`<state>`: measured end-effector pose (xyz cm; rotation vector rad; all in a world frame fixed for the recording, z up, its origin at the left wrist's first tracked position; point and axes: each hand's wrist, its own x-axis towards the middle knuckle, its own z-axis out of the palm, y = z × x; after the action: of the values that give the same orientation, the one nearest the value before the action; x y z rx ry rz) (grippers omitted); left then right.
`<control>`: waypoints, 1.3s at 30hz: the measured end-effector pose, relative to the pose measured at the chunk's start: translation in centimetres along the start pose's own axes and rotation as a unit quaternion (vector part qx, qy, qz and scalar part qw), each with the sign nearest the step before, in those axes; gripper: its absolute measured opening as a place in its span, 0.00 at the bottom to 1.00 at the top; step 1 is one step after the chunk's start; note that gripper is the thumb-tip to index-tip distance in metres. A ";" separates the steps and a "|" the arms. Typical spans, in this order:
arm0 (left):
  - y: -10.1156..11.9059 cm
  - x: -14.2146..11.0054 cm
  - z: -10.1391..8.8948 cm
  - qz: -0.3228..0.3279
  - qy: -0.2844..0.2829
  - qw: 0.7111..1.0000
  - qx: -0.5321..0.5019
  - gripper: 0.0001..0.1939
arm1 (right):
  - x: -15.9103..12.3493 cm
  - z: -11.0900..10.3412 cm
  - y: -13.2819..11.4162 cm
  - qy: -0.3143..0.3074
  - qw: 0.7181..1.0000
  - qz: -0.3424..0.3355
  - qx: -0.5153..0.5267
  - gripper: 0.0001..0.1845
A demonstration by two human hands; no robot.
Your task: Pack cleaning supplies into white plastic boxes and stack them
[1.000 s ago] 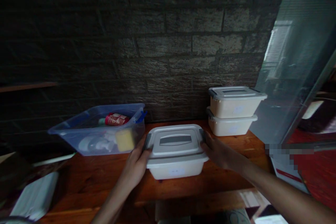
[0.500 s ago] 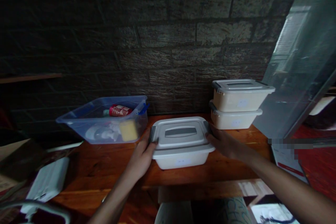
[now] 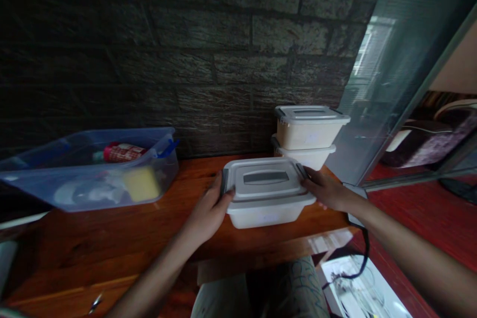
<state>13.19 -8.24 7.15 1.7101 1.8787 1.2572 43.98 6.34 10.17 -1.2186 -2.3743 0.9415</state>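
Observation:
Between my hands is a white lidded storage box [image 3: 266, 213] with a grey handle on its lid and grey side clips. My left hand [image 3: 208, 208] grips its left end, thumb on the lid's edge and fingers around the side. At the right end my right hand [image 3: 326, 189] holds the box by the clip side, the fingers partly hidden. Behind it to the right stand two similar boxes, an upper box [image 3: 309, 131] stacked on a lower box [image 3: 316, 159]. The held box covers part of the lower one.
A clear blue bin [image 3: 167, 179] on the left of the wooden table [image 3: 149, 238] holds a red-labelled bottle [image 3: 124, 152], a yellow block [image 3: 140, 184] and white items. A brick wall rises behind. Below right, a white drawer-like box [image 3: 387, 283] contains cables; glass panels stand at right.
The view has turned right, so the bin and stack sit further left. The held box appears nearer the stack, still between both hands, and now hides part of the lower box.

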 end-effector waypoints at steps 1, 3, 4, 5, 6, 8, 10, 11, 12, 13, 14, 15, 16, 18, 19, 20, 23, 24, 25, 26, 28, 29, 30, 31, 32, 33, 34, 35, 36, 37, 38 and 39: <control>0.3 0.3 0.6 0.008 -0.008 1.000 -0.002 0.33 | -0.3 -0.5 0.6 0.002 1.000 0.013 0.006 0.28; 1.0 0.8 1.8 0.031 -0.026 0.999 -0.010 0.33 | -0.7 -1.5 1.9 0.009 0.999 0.032 0.014 0.31; 1.4 1.1 2.4 0.042 -0.035 0.998 -0.014 0.32 | -0.9 -1.9 2.5 0.016 0.999 0.036 0.012 0.32; 1.7 1.3 2.9 0.050 -0.042 0.998 -0.017 0.32 | -1.0 -2.4 3.0 0.024 0.999 0.037 0.006 0.33; 2.1 1.4 3.4 0.054 -0.047 0.997 -0.018 0.33 | -1.1 -2.9 3.6 0.032 0.999 0.037 -0.003 0.33; 2.7 1.7 4.4 0.052 -0.057 0.997 -0.016 0.35 | -1.1 -3.7 4.4 0.051 0.998 0.030 -0.023 0.33; 3.2 2.0 5.2 0.044 -0.067 0.997 -0.009 0.38 | -1.0 -4.5 5.2 0.068 0.997 0.019 -0.036 0.30; 3.4 2.1 5.6 0.042 -0.072 0.996 -0.006 0.39 | -1.0 -4.8 5.5 0.075 0.996 0.014 -0.042 0.29; 3.6 2.2 5.9 0.040 -0.078 0.996 -0.004 0.40 | -0.9 -5.2 5.8 0.081 0.996 0.010 -0.046 0.28; 3.7 2.3 6.3 0.037 -0.082 0.996 -0.001 0.41 | -0.9 -5.4 6.0 0.086 0.995 0.009 -0.050 0.28; 3.8 2.4 6.6 0.033 -0.087 0.996 0.002 0.43 | -1.0 -5.7 6.2 0.089 0.995 0.010 -0.053 0.28; 3.9 2.4 6.9 0.029 -0.091 0.995 0.004 0.43 | -1.0 -5.9 6.5 0.092 0.994 0.011 -0.055 0.28; 3.9 2.5 7.3 0.026 -0.095 0.995 0.007 0.44 | -1.1 -6.1 6.7 0.095 0.994 0.013 -0.056 0.29; 4.0 2.6 7.9 0.025 -0.103 0.994 0.012 0.46 | -1.2 -6.5 7.0 0.101 0.993 0.015 -0.056 0.30; 4.2 2.6 8.2 0.030 -0.105 0.994 0.012 0.46 | -1.2 -6.7 7.2 0.102 0.993 0.017 -0.055 0.30; 4.3 2.6 8.4 0.037 -0.106 0.994 0.011 0.46 | -1.3 -6.9 7.4 0.101 0.993 0.020 -0.052 0.30; 4.9 2.8 9.1 0.050 -0.108 0.993 0.010 0.45 | -1.3 -7.3 8.2 0.093 0.994 0.030 -0.039 0.32; 5.1 2.9 9.3 0.048 -0.110 0.993 0.014 0.46 | -1.3 -7.5 8.5 0.091 0.995 0.034 -0.033 0.32; 5.3 3.0 9.4 0.046 -0.112 0.993 0.017 0.46 | -1.3 -7.6 8.8 0.091 0.995 0.035 -0.028 0.33; 5.5 3.1 9.5 0.046 -0.111 0.993 0.017 0.45 | -1.2 -7.7 9.2 0.092 0.995 0.036 -0.022 0.33; 5.9 3.3 9.8 0.063 -0.101 0.993 0.006 0.42 | -0.9 -8.0 9.9 0.099 0.994 0.034 -0.010 0.32; 6.0 3.4 9.9 0.077 -0.094 0.993 -0.001 0.40 | -0.8 -8.1 10.2 0.102 0.994 0.033 -0.004 0.31; 6.0 3.5 10.1 0.089 -0.088 0.992 -0.008 0.39 | -0.7 -8.2 10.5 0.104 0.994 0.034 0.003 0.31; 6.1 3.6 10.3 0.097 -0.084 0.992 -0.010 0.37 | -0.6 -8.3 10.8 0.104 0.994 0.036 0.010 0.32; 6.1 3.7 10.4 0.100 -0.083 0.991 -0.009 0.37 | -0.5 -8.4 11.0 0.103 0.994 0.039 0.019 0.32; 6.1 3.8 10.6 0.097 -0.083 0.992 -0.005 0.38 | -0.5 -8.4 11.2 0.101 0.994 0.043 0.027 0.33; 6.1 3.9 10.8 0.089 -0.086 0.992 -0.001 0.39 | -0.5 -8.5 11.4 0.100 0.993 0.046 0.036 0.33; 6.1 4.0 11.1 0.079 -0.090 0.993 0.004 0.41 | -0.5 -8.6 11.5 0.100 0.993 0.048 0.044 0.33; 6.1 4.1 11.3 0.071 -0.094 0.993 0.007 0.42 | -0.5 -8.7 11.6 0.103 0.992 0.048 0.052 0.33; 6.1 4.2 11.4 0.066 -0.096 0.993 0.008 0.43 | -0.5 -8.8 11.7 0.109 0.991 0.048 0.060 0.32; 6.1 4.4 11.6 0.063 -0.099 0.993 0.009 0.43 | -0.5 -8.8 11.8 0.115 0.990 0.048 0.066 0.32; 6.1 4.4 11.7 0.061 -0.101 0.993 0.010 0.44 | -0.5 -8.9 11.9 0.122 0.989 0.048 0.073 0.32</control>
<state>24.51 -0.15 6.50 1.9102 1.6996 1.0646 56.24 14.65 8.65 -1.3180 -2.0384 0.9178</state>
